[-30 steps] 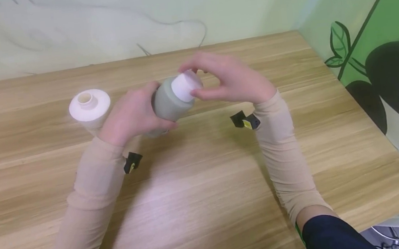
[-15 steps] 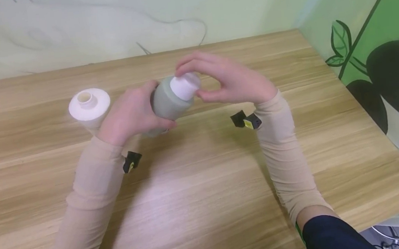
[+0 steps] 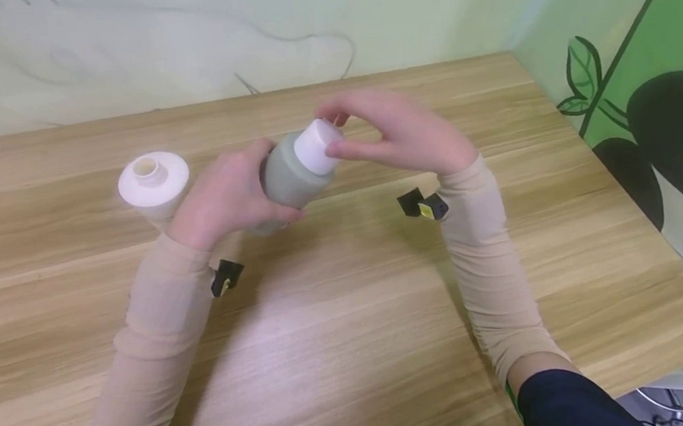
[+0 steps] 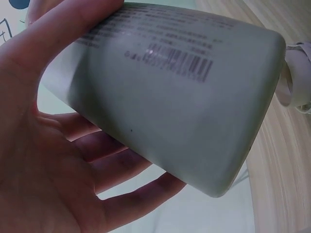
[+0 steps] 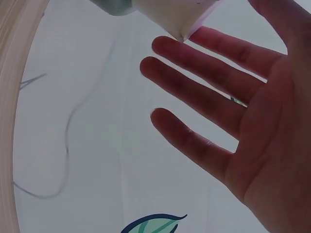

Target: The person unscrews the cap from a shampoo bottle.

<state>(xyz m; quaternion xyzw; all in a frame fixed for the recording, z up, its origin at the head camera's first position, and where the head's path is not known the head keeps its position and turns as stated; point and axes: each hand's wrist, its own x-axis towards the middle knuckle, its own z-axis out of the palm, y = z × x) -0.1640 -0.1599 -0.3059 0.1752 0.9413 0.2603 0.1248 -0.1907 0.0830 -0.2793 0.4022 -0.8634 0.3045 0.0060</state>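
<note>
A grey-green bottle (image 3: 290,177) is tilted, its white cap (image 3: 314,150) pointing up and to the right. My left hand (image 3: 222,195) grips the bottle's body, thumb on the near side and fingers behind. Printed text and a barcode (image 4: 177,63) show on the bottle in the left wrist view. My right hand (image 3: 401,130) pinches the cap between thumb and index finger, while its other fingers (image 5: 194,102) stretch out beside it. Left of the left hand stands a white funnel-shaped piece (image 3: 167,171) with a round open neck, partly hidden by that hand.
Both hands work over a wooden table (image 3: 340,323), which meets a pale painted wall (image 3: 177,43) at the back. A thin line like a cord (image 5: 68,131) runs on the wall. At the right, the table edge borders a green mural (image 3: 664,38).
My right hand's fingers reached farther over the cap half a second ago; now they have drawn back to the right and the thumb lies on its near side. The left hand stays in place.
</note>
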